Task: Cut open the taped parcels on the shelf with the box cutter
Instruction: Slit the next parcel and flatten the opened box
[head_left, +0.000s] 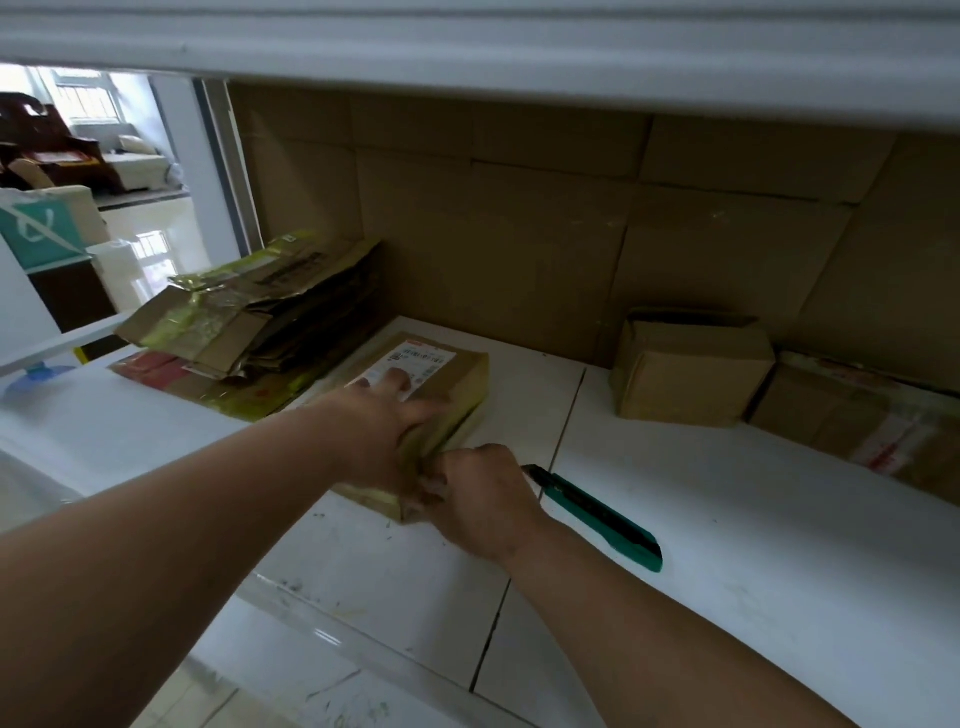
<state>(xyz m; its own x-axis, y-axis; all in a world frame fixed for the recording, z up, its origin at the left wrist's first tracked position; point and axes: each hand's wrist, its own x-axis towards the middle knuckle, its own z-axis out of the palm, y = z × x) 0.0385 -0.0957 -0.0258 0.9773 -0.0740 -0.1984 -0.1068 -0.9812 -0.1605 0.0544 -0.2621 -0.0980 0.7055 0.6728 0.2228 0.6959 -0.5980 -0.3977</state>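
We see one green box cutter (597, 515) lying loose on the white shelf (753, 545), at three o'clock from our right hand (480, 501). Both hands grip one taped parcel (447, 395); the left hand (387, 423) lies flat on top. Two boxes (685, 371) sit at two o'clock.

Shipping label (410, 364) on parcel (457, 384): barcodes, print too blurred.
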